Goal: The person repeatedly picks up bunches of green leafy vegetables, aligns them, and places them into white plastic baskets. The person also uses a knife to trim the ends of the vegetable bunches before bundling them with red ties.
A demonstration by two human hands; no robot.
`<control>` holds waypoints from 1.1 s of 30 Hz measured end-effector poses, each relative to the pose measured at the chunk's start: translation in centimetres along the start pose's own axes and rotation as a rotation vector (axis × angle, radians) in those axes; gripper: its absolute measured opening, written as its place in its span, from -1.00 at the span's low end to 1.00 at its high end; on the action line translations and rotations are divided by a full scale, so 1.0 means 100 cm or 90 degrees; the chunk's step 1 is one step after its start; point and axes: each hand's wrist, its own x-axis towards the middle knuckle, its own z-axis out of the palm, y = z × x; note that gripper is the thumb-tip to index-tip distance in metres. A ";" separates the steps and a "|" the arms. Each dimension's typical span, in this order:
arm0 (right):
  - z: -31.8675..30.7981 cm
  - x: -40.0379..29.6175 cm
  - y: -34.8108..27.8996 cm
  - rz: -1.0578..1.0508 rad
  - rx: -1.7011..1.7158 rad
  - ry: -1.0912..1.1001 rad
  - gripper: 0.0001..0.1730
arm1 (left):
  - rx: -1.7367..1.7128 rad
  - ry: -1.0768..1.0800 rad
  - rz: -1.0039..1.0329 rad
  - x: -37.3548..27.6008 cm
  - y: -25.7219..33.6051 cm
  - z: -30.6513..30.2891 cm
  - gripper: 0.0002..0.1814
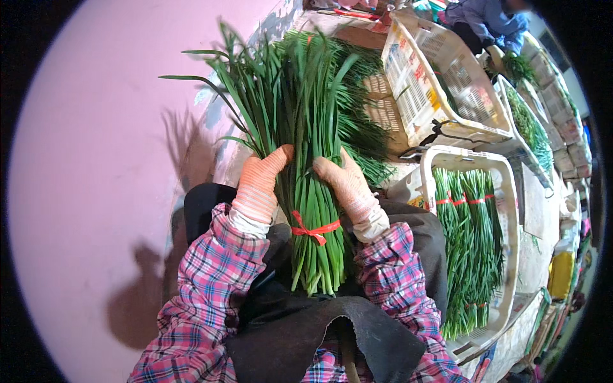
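Observation:
My left hand [260, 183], in an orange-and-white work glove, grips the left side of a large bunch of long green leaves [306, 184], which look like garlic chives. On the bunch's right side, my right hand [348, 188], gloved alike, holds it with the thumb in front. A red tape [316, 231] is tied around the pale stem end, below both hands. The stem ends point towards my lap and the leaf tips fan out away from me. Some fingers are hidden behind the leaves. Past the bunch lies a pile of similar greens [361, 115].
A pink wall [96, 143] runs along the left. At right, a white plastic crate [511, 239] holds several red-taped bunches. Beyond it stands another crate [407, 81] with a dark hook or strap. A co-worker [483, 21] handles greens at the upper right.

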 end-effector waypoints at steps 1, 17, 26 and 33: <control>-0.002 -0.001 -0.003 -0.005 0.016 0.030 -0.55 | -0.020 0.004 -0.008 -0.001 -0.001 0.002 -0.70; -0.002 -0.008 0.012 -0.139 -0.198 0.166 -0.48 | 0.099 -0.065 0.095 -0.009 -0.009 0.019 -0.54; -0.007 -0.014 0.007 -0.077 0.144 0.152 -0.57 | -0.122 0.009 -0.071 -0.016 -0.010 -0.006 -0.70; -0.017 -0.009 0.011 -0.043 0.159 0.116 -0.59 | -0.096 -0.008 -0.071 -0.013 -0.012 -0.014 -0.59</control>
